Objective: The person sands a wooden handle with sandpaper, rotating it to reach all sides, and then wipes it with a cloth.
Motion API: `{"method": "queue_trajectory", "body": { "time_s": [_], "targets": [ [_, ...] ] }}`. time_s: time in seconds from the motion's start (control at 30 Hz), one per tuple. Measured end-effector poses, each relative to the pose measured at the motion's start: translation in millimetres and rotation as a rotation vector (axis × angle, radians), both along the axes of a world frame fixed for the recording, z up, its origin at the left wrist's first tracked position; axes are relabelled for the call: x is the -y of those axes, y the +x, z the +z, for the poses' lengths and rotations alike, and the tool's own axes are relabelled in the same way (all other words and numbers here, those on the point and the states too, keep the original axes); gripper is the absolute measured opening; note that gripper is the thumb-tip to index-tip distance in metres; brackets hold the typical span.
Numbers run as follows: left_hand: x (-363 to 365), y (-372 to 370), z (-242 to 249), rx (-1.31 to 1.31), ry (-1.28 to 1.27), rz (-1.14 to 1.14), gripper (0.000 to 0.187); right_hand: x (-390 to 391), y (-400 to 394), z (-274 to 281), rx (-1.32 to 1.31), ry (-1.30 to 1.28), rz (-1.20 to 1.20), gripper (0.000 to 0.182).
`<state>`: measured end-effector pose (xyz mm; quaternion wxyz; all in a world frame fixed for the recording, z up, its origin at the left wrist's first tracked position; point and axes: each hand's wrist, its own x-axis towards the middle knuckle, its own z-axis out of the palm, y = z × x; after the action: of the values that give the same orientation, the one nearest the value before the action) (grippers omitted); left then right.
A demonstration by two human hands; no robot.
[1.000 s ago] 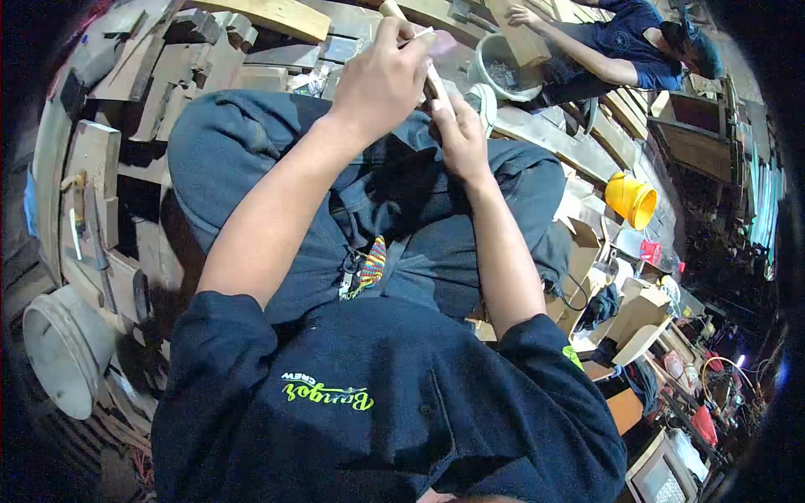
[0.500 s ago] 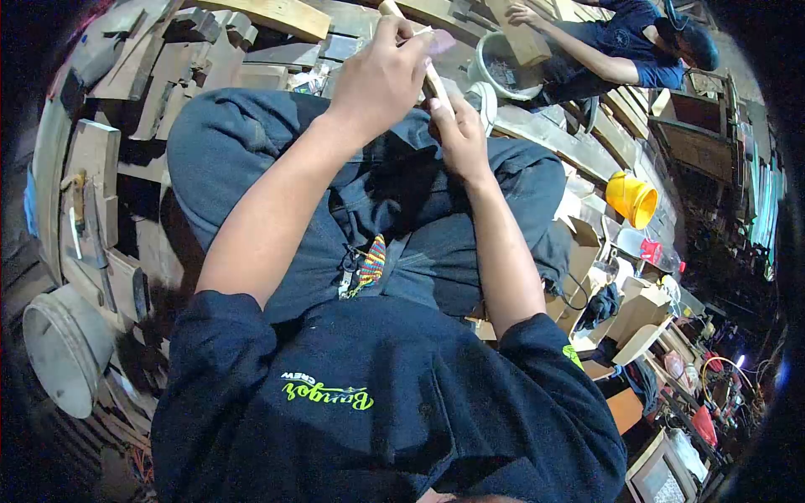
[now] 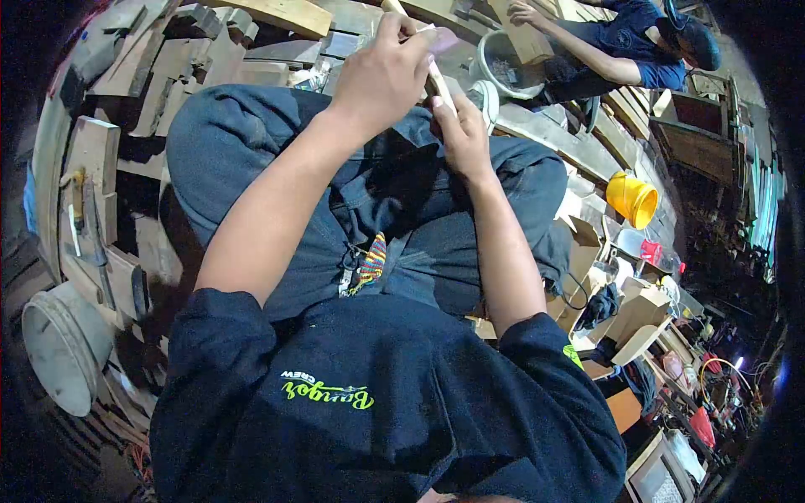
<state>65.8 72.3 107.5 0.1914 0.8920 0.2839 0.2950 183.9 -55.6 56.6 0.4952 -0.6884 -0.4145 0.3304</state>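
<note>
Timber (image 3: 281, 15) lay about; left hand (image 3: 381, 80) and right hand (image 3: 463, 138) gripped a pale stick (image 3: 439, 85), the left also pinching a pinkish sheet (image 3: 442, 41).

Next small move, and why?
I'd probably slide the left hand and pink sheet slightly along the stick, right hand steady: the left pinches the sheet at the stick, and the right grips the near end.

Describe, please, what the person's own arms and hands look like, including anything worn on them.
The left sleeve and right sleeve are black and short, ending above the elbows, with the forearms bare. The right one carries a yellow-green marking. Neither the left hand nor the right hand wears a glove, and no watch or bracelet shows.
</note>
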Motion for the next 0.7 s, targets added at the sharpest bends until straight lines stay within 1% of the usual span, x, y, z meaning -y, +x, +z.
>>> {"method": "queue_trajectory", "body": {
  "time_s": [0.2,0.27,0.3,0.4,0.47,0.5,0.53,0.6,0.63,0.7],
  "targets": [
    [-1,0,-2,0.007,0.018,-0.002,0.030,-1,0,1,0.021,0.015,0.007,0.037],
    [0,0,2,-0.002,0.008,0.003,0.030,0,0,0,-0.077,0.002,-0.003,0.039],
    [-3,0,6,-0.002,0.007,0.003,0.030,0,1,-1,-0.076,0.001,-0.003,0.039],
    [-16,-4,26,0.095,-0.156,0.119,0.027,1,3,-2,-0.019,-0.039,0.036,0.041],
    [-18,-5,30,0.170,-0.101,0.137,0.027,2,2,0,-0.079,-0.057,0.035,0.043],
    [-15,-4,17,0.132,-0.046,0.086,0.029,2,-1,6,-0.123,0.018,0.033,0.043],
    [-9,-3,2,0.095,0.009,0.036,0.030,1,0,5,-0.123,0.021,0.034,0.043],
    [14,-1,2,0.023,-0.027,-0.141,0.028,1,2,5,-0.420,0.025,0.017,0.042],
    [12,0,1,0.009,-0.014,-0.143,0.028,2,4,4,-0.420,0.023,0.015,0.042],
    [0,3,-2,-0.006,-0.012,-0.150,0.028,2,-1,22,-0.459,0.019,0.041,0.041]
  ]
}}
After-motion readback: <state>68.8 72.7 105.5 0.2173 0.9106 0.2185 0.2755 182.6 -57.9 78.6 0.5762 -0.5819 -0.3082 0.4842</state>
